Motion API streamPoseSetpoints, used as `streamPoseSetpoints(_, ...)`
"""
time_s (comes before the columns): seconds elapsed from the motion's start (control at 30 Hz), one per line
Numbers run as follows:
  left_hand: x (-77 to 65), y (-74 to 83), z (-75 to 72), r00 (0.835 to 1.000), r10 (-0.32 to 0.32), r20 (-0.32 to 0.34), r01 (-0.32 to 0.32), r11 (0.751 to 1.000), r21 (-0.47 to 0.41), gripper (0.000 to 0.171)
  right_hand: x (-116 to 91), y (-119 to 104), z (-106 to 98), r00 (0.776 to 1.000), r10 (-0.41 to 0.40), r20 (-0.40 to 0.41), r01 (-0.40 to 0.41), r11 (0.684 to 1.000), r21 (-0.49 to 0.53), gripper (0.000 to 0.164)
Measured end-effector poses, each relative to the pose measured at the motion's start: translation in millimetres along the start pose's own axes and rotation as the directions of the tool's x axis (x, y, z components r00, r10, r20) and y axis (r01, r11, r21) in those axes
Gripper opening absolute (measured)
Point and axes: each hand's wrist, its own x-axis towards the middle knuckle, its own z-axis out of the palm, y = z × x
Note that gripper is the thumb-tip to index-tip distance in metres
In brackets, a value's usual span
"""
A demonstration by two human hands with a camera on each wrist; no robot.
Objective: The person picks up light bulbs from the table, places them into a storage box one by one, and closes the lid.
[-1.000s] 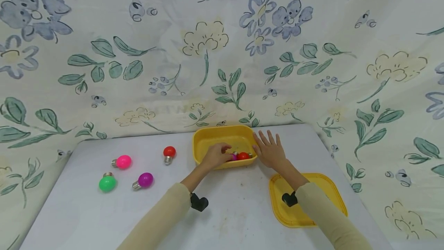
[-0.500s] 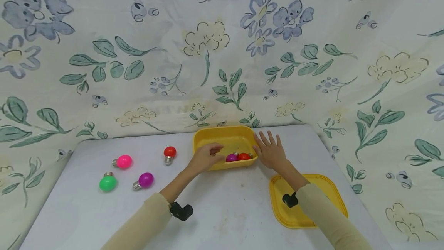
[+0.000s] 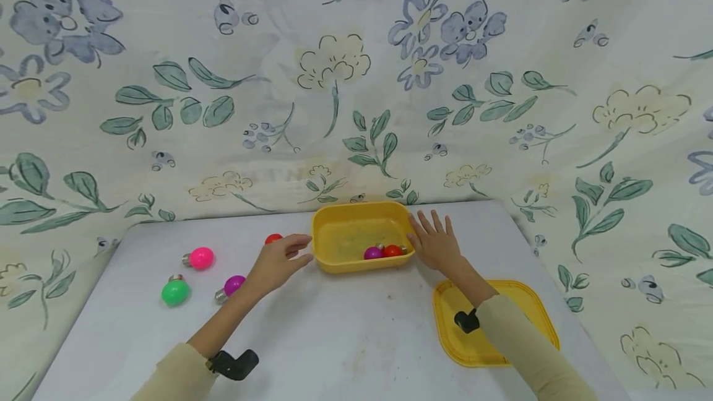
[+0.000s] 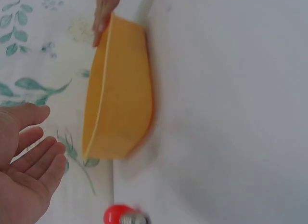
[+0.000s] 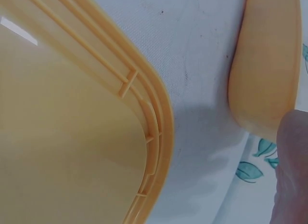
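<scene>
While the green bulb (image 3: 175, 292) and pink bulb (image 3: 202, 258) lie leftmost on the desk (image 3: 317, 333), clear of both hands, their round ends could roll if the surface were jogged. Next, the loose purple bulb (image 3: 234, 284), partly covered by the left forearm (image 3: 227, 319); contact cannot be told. A low sweep there might knock it. Then the loose red bulb (image 3: 273, 238), mostly masked by the left hand (image 3: 276, 265) in the head view. Chief hazard, I judge: that hand, moving with the bulb out of sight, bumps it toward the far edge. Left fingers apart from the thumb, loosely bent, gripping nothing, just beside the container's left end.

Centre: yellow container (image 3: 334, 267) upright near the far edge. Inside, toward the right by the near wall, a second purple bulb (image 3: 373, 254) and second red bulb (image 3: 392, 251), close together; a jolt could knock one against the other. Right hand (image 3: 437, 246): fingers straight and spread by the container's right end, seemingly against its rim, not gripping. Too hard a push could slide or tip it.

Farthest right: yellow lid (image 3: 445, 333) under the right forearm (image 3: 466, 280); a lowered cuff might drag it.
</scene>
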Motion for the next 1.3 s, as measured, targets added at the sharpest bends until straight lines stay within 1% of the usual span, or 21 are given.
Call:
streamPoseSetpoints(0.13, -16.9, -11.0, -21.1, 0.997, -0.055, -0.05, 0.057, 0.997, 0.044, 0.041, -0.3, -0.4, -0.2, 1.0, -0.002, -0.005, 0.002, 1.0, -0.007, 0.062)
streamPoseSetpoints(0.23, -30.4, -17.8, -34.7, 0.992, -0.108, -0.067, 0.113, 0.991, 0.076, 0.044, -0.4, -0.1, -0.4, 1.0, -0.005, -0.005, 0.005, 1.0, -0.009, 0.062)
streamPoseSetpoints(0.3, -38.7, -22.6, -42.1, 0.989, -0.125, -0.073, 0.132, 0.985, 0.106, 0.045, -0.5, 0.2, -0.5, 1.0, -0.003, -0.005, 0.003, 1.0, -0.01, 0.062)
streamPoseSetpoints(0.5, -60.9, -40.9, -59.6, 0.989, -0.116, -0.096, 0.131, 0.978, 0.161, 0.046, 0.6, 0.5, -0.2, 1.0, 0.002, -0.016, -0.002, 1.0, -0.002, 0.062)
streamPoseSetpoints(0.57, -67.3, -48.9, -64.5, 0.989, -0.11, -0.095, 0.125, 0.977, 0.174, 0.047, 1.1, 0.3, -0.1, 1.0, 0.003, -0.017, -0.003, 1.0, -0.001, 0.063)
streamPoseSetpoints(0.63, -72.9, -57.1, -68.6, 0.989, -0.116, -0.09, 0.131, 0.975, 0.178, 0.047, 1.3, -0.1, 0.0, 1.0, 0.001, -0.019, -0.001, 1.0, -0.002, 0.062)
streamPoseSetpoints(0.8, -84.0, -75.9, -72.9, 0.988, -0.136, -0.071, 0.147, 0.97, 0.194, 0.048, -0.5, -0.9, 0.1, 1.0, -0.008, -0.021, 0.008, 1.0, -0.004, 0.062)
streamPoseSetpoints(0.93, -87.0, -86.7, -71.1, 0.987, -0.152, -0.057, 0.16, 0.969, 0.19, 0.049, -1.1, -0.1, -1.1, 1.0, -0.014, -0.01, 0.014, 1.0, -0.001, 0.062)
streamPoseSetpoints(1.1, -86.2, -93.6, -68.1, 0.983, -0.18, -0.036, 0.183, 0.968, 0.169, 0.05, -2.0, 0.9, -1.1, 1.0, -0.018, -0.007, 0.018, 1.0, 0.005, 0.061)
streamPoseSetpoints(1.3, -85.7, -98.6, -63.9, 0.987, -0.153, -0.043, 0.158, 0.973, 0.166, 0.047, -1.2, -0.1, -0.6, 1.0, -0.017, -0.016, 0.017, 1.0, -0.007, 0.061)
